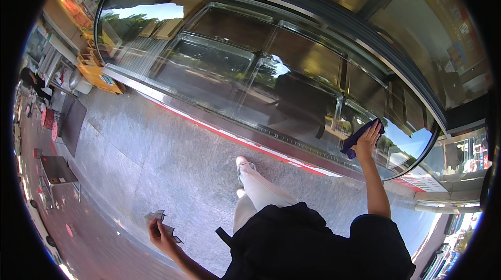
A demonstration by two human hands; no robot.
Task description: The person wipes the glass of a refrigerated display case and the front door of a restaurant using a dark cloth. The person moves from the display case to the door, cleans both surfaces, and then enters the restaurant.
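My right hand (367, 141) presses a dark purple cloth (354, 139) flat against the curved glass front (219, 84) of a display case, near its right end. The fingers lie extended over the cloth. Down at the lower left, away from the case, my left hand (161, 239) grips a crumpled grey piece of paper or cloth (169, 230); its exact material is unclear. Behind the glass sit several rectangular metal trays (213, 41). Reflections of trees, sky and a dark figure cover parts of the pane.
A red and white strip (250, 145) edges the case's base above the grey pavement (156, 155). To the left stand a wooden stand (98, 72), a low folding table (58, 170), a red stool (71, 230) and a person (33, 80) farther off. Parked cars line the far edges.
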